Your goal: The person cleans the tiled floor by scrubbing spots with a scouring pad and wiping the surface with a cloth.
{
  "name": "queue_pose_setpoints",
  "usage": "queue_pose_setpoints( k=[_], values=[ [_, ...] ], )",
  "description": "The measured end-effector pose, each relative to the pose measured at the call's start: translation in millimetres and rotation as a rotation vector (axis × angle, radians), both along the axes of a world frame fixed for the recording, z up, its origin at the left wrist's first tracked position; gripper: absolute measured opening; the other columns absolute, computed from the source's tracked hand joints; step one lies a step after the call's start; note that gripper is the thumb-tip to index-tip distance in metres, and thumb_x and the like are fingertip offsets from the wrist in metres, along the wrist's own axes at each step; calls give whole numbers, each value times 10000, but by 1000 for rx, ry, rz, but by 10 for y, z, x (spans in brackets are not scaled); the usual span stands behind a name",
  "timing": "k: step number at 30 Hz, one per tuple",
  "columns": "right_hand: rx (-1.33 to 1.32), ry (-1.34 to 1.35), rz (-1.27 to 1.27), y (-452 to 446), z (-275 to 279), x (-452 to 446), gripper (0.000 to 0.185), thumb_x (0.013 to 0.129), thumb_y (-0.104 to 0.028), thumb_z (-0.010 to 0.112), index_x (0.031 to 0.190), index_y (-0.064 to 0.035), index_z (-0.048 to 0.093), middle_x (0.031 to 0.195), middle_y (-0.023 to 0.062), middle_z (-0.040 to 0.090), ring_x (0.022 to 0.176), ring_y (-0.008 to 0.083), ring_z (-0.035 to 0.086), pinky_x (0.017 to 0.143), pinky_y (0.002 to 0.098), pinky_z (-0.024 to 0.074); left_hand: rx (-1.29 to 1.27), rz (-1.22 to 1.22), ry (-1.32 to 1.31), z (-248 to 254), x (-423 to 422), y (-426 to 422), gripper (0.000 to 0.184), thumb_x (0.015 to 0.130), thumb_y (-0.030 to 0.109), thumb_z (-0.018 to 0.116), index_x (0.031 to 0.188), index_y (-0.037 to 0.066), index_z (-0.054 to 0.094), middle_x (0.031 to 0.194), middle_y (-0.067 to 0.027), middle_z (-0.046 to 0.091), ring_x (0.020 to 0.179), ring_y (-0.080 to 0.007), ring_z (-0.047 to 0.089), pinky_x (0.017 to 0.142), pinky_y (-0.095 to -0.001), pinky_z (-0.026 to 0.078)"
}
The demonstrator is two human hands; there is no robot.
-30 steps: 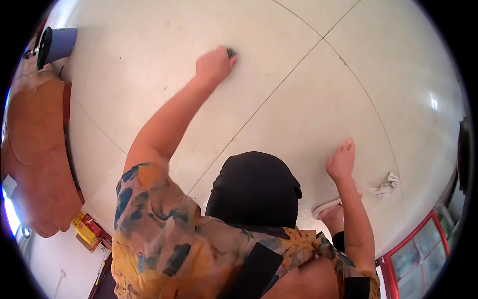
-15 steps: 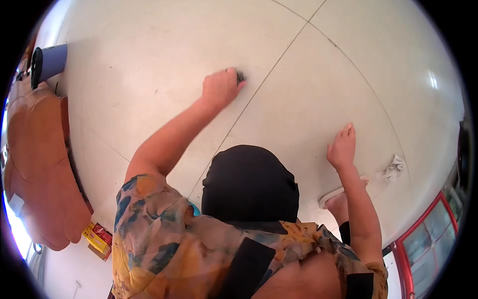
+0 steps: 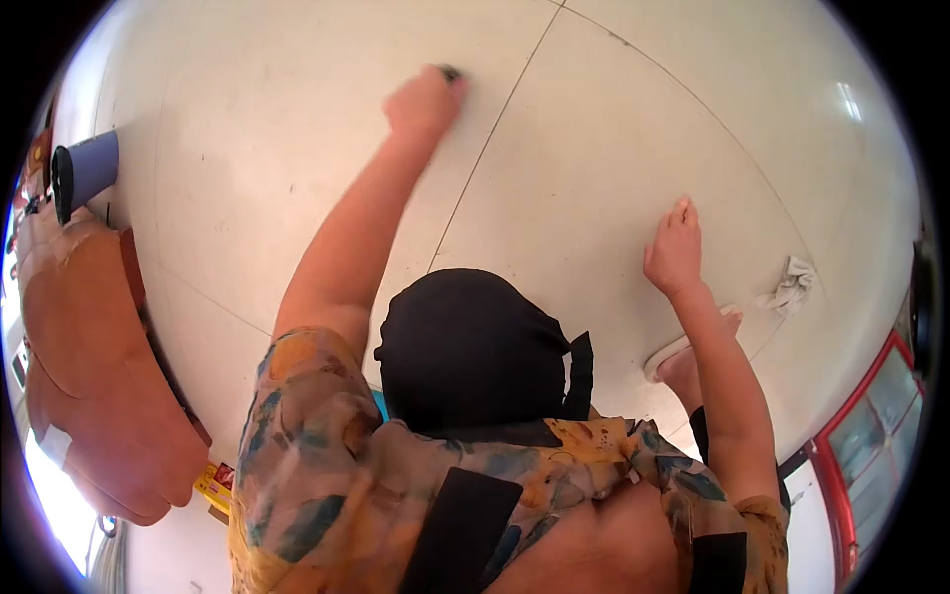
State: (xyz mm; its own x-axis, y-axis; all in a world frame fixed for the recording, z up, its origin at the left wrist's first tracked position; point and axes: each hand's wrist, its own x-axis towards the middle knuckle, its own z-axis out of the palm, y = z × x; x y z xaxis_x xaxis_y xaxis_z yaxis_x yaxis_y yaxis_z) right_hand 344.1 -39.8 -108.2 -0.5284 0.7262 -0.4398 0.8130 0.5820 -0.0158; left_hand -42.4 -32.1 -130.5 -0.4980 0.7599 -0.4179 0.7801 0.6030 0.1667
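Note:
My left hand [image 3: 424, 102] is stretched far forward over the pale tiled floor [image 3: 327, 148]. Its fingers are closed around a small dark scrubber [image 3: 450, 73], most of which my hand covers. On the right, my right hand [image 3: 675, 246] is on or just over the floor tiles, fingers extended, holding nothing that I can see. A crumpled whitish cloth [image 3: 792, 287] lies on the floor to the right of that hand. Just behind my right forearm shows a foot in a light slipper [image 3: 678, 361].
A brown sofa [image 3: 104, 376] runs along the left side, with a blue-grey bin [image 3: 91, 173] beyond it. A yellow and red box [image 3: 216, 487] sits by the sofa's near end. At lower right stands a red-framed glass panel [image 3: 871, 436]. A black cap [image 3: 470, 346] blocks the middle.
My left hand has pushed forward and slightly left across the floor with the scrubber. My right hand stays in about the same place beside the cloth, while the whole view has shifted a little.

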Motion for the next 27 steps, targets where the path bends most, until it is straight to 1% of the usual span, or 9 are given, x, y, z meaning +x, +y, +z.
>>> queue_pose_setpoints(
  k=[1,3,7,10,14,17,21,24,27],
  values=[
    [16,1,-10,19,-25,0,443,712,-24,562,1069,223,476,1349,384,266,1249,460,303,1013,445,327,-58,162,-33,86,-104,129,454,880,482,508,998,48,568,854,-135,679,818,-311,654,677,-446,492],
    [17,-41,-46,8,-49,-14,522,702,-70,627,1111,208,460,1352,372,282,1259,458,305,1042,438,311,21,116,76,-57,70,104,457,875,474,522,980,32,566,858,-133,679,792,-302,660,664,-437,497],
    [19,-37,-65,3,-56,1,525,707,-85,644,1104,208,465,1348,373,292,1269,455,306,1057,434,304,5,-481,-7,-101,1039,-426,413,855,456,548,920,49,570,842,-131,670,789,-303,660,643,-436,508],
    [93,58,-20,-12,-107,63,359,684,14,528,984,210,526,1333,386,298,1238,452,327,1008,434,336,15,-611,-63,-159,892,-423,393,832,452,572,926,70,577,878,-132,668,794,-293,657,643,-438,500],
    [44,37,-36,9,-52,60,302,661,19,532,909,189,563,1306,397,329,1223,428,348,975,399,364,-97,-136,27,55,538,162,417,887,474,510,914,63,579,806,-131,676,747,-304,659,612,-432,495],
    [67,-9,-60,20,-79,18,302,654,20,532,907,182,572,1282,400,354,1206,416,366,955,387,380,-22,-442,55,-99,991,-86,389,876,462,525,889,77,579,810,-110,672,752,-280,661,612,-422,494],
    [103,-29,-32,-25,-156,79,346,668,15,522,971,178,562,1283,391,360,1186,423,381,960,404,385,66,-1200,-240,-197,1784,-940,333,826,411,590,854,79,585,840,-94,648,780,-282,649,661,-423,492],
    [44,9,-14,95,-162,207,388,715,-40,514,1059,133,560,1299,323,401,1171,398,411,975,402,388,26,-1146,-312,-170,1637,-924,314,819,400,606,859,88,588,842,-99,648,776,-284,646,676,-425,489],
    [-229,169,-98,266,127,600,423,766,-123,508,1152,43,561,1273,219,487,1155,345,452,967,386,407,81,-609,6,-155,1128,-335,330,847,431,571,866,103,600,798,-102,663,730,-288,658,597,-439,489]
  ],
)
